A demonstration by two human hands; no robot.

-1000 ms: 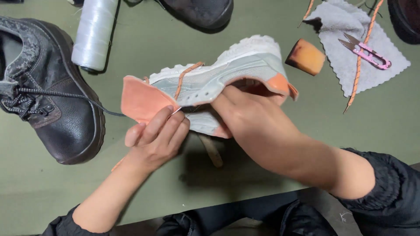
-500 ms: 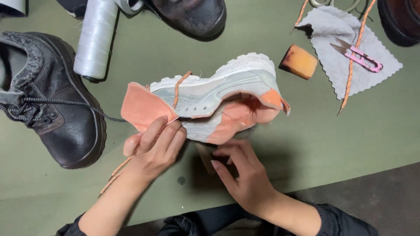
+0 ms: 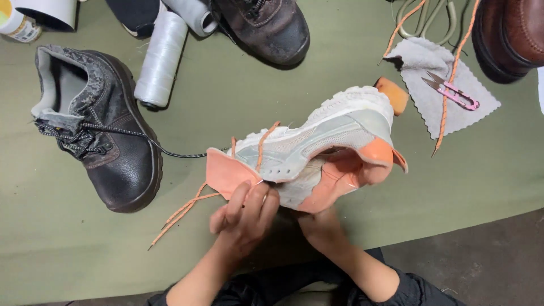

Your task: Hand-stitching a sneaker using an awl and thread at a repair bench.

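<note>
We hold the sneaker point(image 3: 317, 153) just above the table point(image 3: 226, 102), near the middle of its near edge, sole turned toward the far edge and the orange collar toward the right.

Change since the earlier views: half a second ago our right hand point(image 3: 320, 224) was off the shoe, low near the table's near edge; a second ago it was pushed in at the opening. Now it is back under the shoe, cupping the orange lining from below. Its fingers are hidden behind the shoe, so we cannot tell how tightly they close.

Our left hand point(image 3: 243, 212) has kept its place at the orange tongue point(image 3: 229, 173). Its fingers are curled shut, pinching the tongue's lower edge. The orange lace point(image 3: 184, 212) trails from there toward the near left corner. It lies looser and further out than before, so we judge that lace is being drawn out or fed through the eyelets, with both hands again steadying the shoe.

Around it:
- black boot point(image 3: 107, 141) toward the left edge, its dark lace running to the sneaker
- white thread spool point(image 3: 161, 56) near the far edge
- grey cloth point(image 3: 442, 90) with pink snips point(image 3: 453, 93) toward the far right corner
- orange block point(image 3: 394, 93) touching the sneaker's heel side
</note>
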